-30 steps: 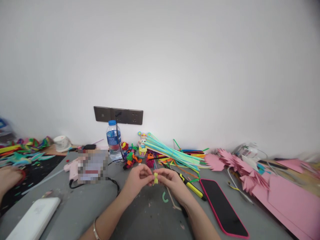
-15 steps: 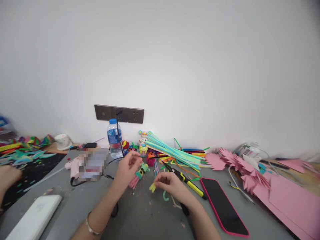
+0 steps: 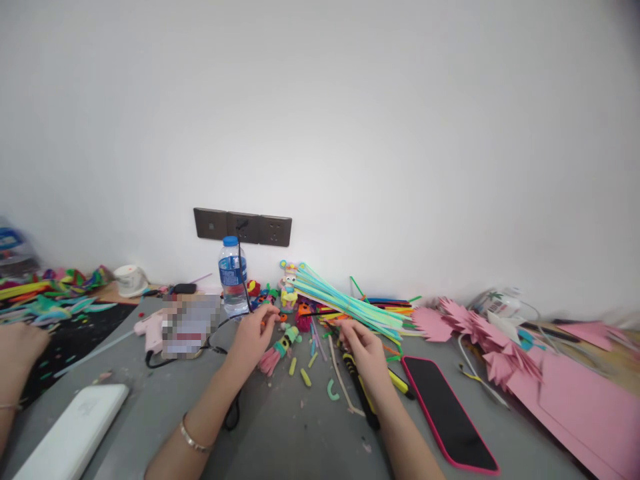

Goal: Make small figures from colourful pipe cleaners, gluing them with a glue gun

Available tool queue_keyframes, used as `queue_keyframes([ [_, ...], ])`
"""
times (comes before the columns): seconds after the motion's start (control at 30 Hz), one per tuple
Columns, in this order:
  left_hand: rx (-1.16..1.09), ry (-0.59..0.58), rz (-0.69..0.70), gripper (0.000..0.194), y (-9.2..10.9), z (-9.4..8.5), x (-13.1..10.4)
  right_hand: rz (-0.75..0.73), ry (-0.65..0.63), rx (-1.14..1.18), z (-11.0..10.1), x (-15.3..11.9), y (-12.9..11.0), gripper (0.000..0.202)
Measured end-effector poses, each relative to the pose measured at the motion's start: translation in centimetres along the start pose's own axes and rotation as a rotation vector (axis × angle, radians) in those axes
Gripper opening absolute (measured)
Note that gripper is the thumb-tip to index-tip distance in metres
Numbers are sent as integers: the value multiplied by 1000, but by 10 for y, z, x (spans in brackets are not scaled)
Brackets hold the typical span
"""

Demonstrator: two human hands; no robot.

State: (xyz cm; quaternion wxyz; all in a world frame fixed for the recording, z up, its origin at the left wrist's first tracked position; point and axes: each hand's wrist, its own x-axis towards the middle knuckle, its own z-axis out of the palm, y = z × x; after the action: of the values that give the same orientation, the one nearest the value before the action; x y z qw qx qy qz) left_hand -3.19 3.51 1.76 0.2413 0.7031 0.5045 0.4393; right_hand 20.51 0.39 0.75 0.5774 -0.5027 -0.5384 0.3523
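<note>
My left hand (image 3: 256,333) is closed in a pinch beside the small pipe-cleaner figure (image 3: 286,340), which has a green body and pink strands. Orange shows by its fingertips, but I cannot make out what they hold. Over the black-and-yellow pliers (image 3: 357,383) is my right hand (image 3: 367,350), its thumb and fingers pinched together near the pliers' far end; what lies between them is hidden. Short yellow pieces (image 3: 305,377) rest on the table between the hands, with a curved mint-green piece (image 3: 333,391) close by.
Pipe cleaners (image 3: 350,303) lie in a bundle by the wall, next to a small toy figure (image 3: 289,287). A water bottle (image 3: 233,277), a pink glue gun (image 3: 150,330) and a white power bank (image 3: 75,430) are leftward. Rightward are a phone (image 3: 447,410) and pink paper (image 3: 590,400). Another person's hand (image 3: 23,350) shows far left.
My right hand has let go of the yellow pieces, which now lie on the table, and moved up and right over the pliers. My left hand has shifted slightly right.
</note>
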Motion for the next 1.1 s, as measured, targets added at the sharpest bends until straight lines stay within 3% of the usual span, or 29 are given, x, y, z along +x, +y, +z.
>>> queue_keyframes([
  [0.13, 20, -26, 25, 19, -2, 1, 0, -50, 184, 34, -10, 4, 6, 36],
  [0.23, 55, -50, 50, 17, -1, 3, -1, -86, 211, -25, -15, 5, 10, 35],
  [0.4, 94, -61, 76, 18, 2, 5, -3, -113, 120, -217, -13, 6, 16, 31],
  [0.63, 94, -96, 102, 18, 9, 7, -6, -300, 76, -528, -11, 6, 36, 31],
  [0.87, 123, -235, 288, 19, 33, 26, -28, -289, 4, -909, -7, 14, 36, 32],
  [1.1, 124, -327, 415, 22, 47, 37, -41, -364, -98, -954, 5, 16, 27, 35],
])
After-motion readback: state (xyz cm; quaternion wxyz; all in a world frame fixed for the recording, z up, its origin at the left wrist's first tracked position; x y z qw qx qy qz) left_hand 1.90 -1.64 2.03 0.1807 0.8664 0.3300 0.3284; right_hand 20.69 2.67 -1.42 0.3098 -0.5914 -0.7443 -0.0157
